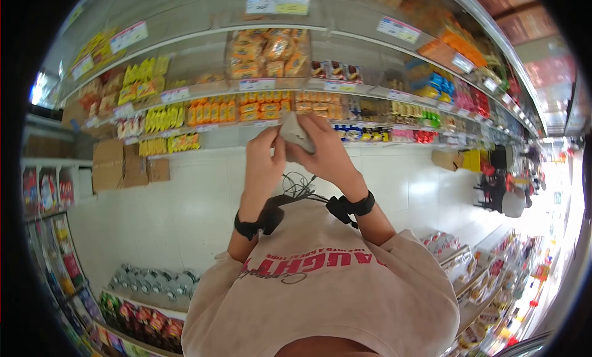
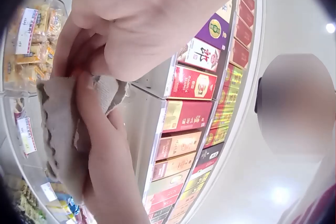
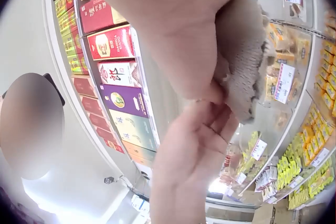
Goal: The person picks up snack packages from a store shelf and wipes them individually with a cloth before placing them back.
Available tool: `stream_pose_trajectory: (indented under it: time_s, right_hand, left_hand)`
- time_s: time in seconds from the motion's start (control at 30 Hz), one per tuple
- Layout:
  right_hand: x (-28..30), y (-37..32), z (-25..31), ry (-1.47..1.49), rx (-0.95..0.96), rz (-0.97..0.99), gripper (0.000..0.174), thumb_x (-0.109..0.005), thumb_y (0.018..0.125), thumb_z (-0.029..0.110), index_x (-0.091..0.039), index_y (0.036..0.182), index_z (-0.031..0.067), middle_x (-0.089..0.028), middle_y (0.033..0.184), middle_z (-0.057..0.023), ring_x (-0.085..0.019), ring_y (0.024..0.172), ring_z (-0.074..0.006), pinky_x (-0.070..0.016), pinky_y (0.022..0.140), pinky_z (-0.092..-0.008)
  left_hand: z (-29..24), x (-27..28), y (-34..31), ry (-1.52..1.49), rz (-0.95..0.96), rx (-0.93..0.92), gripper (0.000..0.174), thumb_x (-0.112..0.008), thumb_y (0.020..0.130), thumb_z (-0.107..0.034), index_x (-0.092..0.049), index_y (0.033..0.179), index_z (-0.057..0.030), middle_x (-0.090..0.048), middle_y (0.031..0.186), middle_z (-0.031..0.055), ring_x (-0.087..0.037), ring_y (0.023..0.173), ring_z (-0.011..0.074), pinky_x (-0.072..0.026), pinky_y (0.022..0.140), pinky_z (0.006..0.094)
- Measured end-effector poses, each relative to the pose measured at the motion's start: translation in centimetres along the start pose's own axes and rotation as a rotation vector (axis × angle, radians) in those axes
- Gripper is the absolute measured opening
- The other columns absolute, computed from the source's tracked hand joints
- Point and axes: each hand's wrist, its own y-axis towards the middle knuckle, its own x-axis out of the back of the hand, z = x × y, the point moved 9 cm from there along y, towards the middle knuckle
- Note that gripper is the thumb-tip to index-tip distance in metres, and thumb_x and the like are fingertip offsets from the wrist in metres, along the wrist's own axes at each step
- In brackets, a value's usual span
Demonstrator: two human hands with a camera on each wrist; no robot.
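Observation:
A grey cloth (image 1: 295,133) with a wavy edge is bunched between both hands, raised in front of the shelves. My right hand (image 1: 322,148) grips it from the right, the folds lying against the palm. From the other side my left hand (image 1: 264,158) pinches its edge, thumb and fingers drawn together. In the left wrist view the cloth (image 2: 60,124) hangs over the right hand (image 2: 107,150), below the curled left fingers. The right wrist view shows the cloth's ribbed underside (image 3: 244,58) spreading out past the right hand (image 3: 184,29), with the left fingertips close under it.
Shelves ahead carry packaged snacks (image 1: 213,110), a clear bin of wrapped cakes (image 1: 268,53) and price tags. Cardboard boxes (image 1: 120,166) stand on the floor to the left. Black cables (image 1: 299,185) hang near the shirt. Bottles (image 1: 154,282) stand on a shelf behind.

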Motion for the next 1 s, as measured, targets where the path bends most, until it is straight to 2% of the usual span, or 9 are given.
stream_pose_trajectory:
  time_s: [0.1, 0.2, 0.23, 0.33, 0.47, 0.63, 0.77, 0.87, 1.0]
  right_hand:
    - [-0.6, 0.6, -0.9, 0.097, -0.064, 0.163, 0.053, -0.075, 0.087, 0.028, -0.059, 0.125, -0.0047, -0.065, 0.114, -0.0260, -0.066, 0.100, -0.0443, -0.0539, 0.085, -0.0462]
    - [-2.0, 1.1, -1.5, 0.217, -0.122, 0.322, 0.051, -0.075, 0.091, 0.027, -0.057, 0.127, -0.0043, -0.067, 0.106, -0.0239, -0.067, 0.091, -0.0415, -0.0528, 0.080, -0.0428]
    - [-2.6, 1.2, -1.7, 0.285, -0.116, 0.317, 0.050, -0.070, 0.096, 0.037, -0.060, 0.124, -0.0037, -0.069, 0.102, -0.0219, -0.068, 0.088, -0.0333, -0.0522, 0.078, -0.0403]
    - [-5.2, 0.4, -4.4, 0.415, -0.466, 0.546, 0.060, -0.066, 0.096, 0.052, -0.066, 0.109, -0.0069, -0.069, 0.089, -0.0226, -0.068, 0.082, -0.0297, -0.0519, 0.074, -0.0390]
    - [-5.6, 1.1, -3.3, 0.492, -0.433, 0.355, 0.064, -0.064, 0.096, 0.057, -0.069, 0.103, -0.0069, -0.069, 0.083, -0.0176, -0.066, 0.077, -0.0219, -0.0509, 0.069, -0.0359]
    - [-5.3, 0.9, -4.6, 0.370, -0.456, 0.236, 0.061, -0.070, 0.094, 0.051, -0.069, 0.109, -0.0074, -0.072, 0.088, -0.0126, -0.066, 0.078, -0.0168, -0.0517, 0.068, -0.0332]
    - [-3.9, -0.6, -5.4, 0.716, -0.563, 0.092, 0.052, -0.074, 0.094, 0.044, -0.071, 0.107, -0.0061, -0.072, 0.086, -0.0080, -0.065, 0.078, -0.0121, -0.0529, 0.069, -0.0309]
    - [-2.9, -1.9, -7.1, 0.720, -0.600, 0.116, 0.049, -0.074, 0.095, 0.042, -0.071, 0.106, -0.0058, -0.072, 0.084, -0.0065, -0.064, 0.078, -0.0101, -0.0530, 0.069, -0.0299]
    - [0.0, -2.1, -8.5, 0.648, -0.544, 0.147, 0.048, -0.074, 0.095, 0.041, -0.072, 0.103, -0.0067, -0.071, 0.080, -0.0077, -0.062, 0.074, -0.0096, -0.0521, 0.068, -0.0298]
  left_hand:
    - [0.9, 0.4, 0.2, 0.006, 0.106, 0.074, 0.018, -0.057, 0.098, 0.000, -0.068, 0.111, 0.0069, -0.072, 0.089, 0.0188, -0.074, 0.079, 0.0255, -0.0570, 0.072, 0.0328]
    - [2.0, 1.2, 0.1, -0.101, 0.133, 0.107, 0.018, -0.059, 0.100, -0.003, -0.069, 0.111, 0.0063, -0.072, 0.088, 0.0156, -0.073, 0.079, 0.0192, -0.0574, 0.072, 0.0314]
    - [2.0, 1.7, -0.1, -0.105, 0.137, 0.109, 0.018, -0.060, 0.100, -0.005, -0.069, 0.111, 0.0061, -0.072, 0.088, 0.0145, -0.072, 0.079, 0.0173, -0.0576, 0.071, 0.0309]
    - [2.6, 2.2, 0.0, -0.215, 0.147, 0.124, 0.020, -0.062, 0.102, -0.009, -0.071, 0.112, 0.0053, -0.072, 0.088, 0.0127, -0.071, 0.078, 0.0151, -0.0576, 0.069, 0.0288]
    - [3.4, 3.3, -0.2, -0.280, 0.071, 0.202, 0.021, -0.062, 0.103, -0.011, -0.071, 0.111, 0.0058, -0.072, 0.088, 0.0108, -0.069, 0.076, 0.0128, -0.0565, 0.065, 0.0257]
    - [2.3, 3.6, 0.1, -0.011, -0.046, 0.117, 0.020, -0.059, 0.104, -0.008, -0.070, 0.112, 0.0064, -0.071, 0.090, 0.0106, -0.069, 0.079, 0.0124, -0.0613, 0.066, 0.0280]
    - [1.9, 3.5, 0.6, -0.095, -0.231, 0.056, 0.020, -0.058, 0.105, -0.008, -0.070, 0.114, 0.0056, -0.071, 0.094, 0.0136, -0.071, 0.082, 0.0149, -0.0651, 0.070, 0.0307]
    - [0.8, 1.6, 1.3, -0.055, -0.158, 0.086, 0.022, -0.057, 0.105, -0.009, -0.070, 0.114, 0.0066, -0.072, 0.098, 0.0126, -0.071, 0.088, 0.0159, -0.0653, 0.074, 0.0302]
    - [2.0, -1.6, 1.2, -0.254, -0.103, 0.228, 0.025, -0.056, 0.107, -0.012, -0.068, 0.118, 0.0066, -0.072, 0.104, 0.0096, -0.070, 0.095, 0.0150, -0.0646, 0.080, 0.0304]
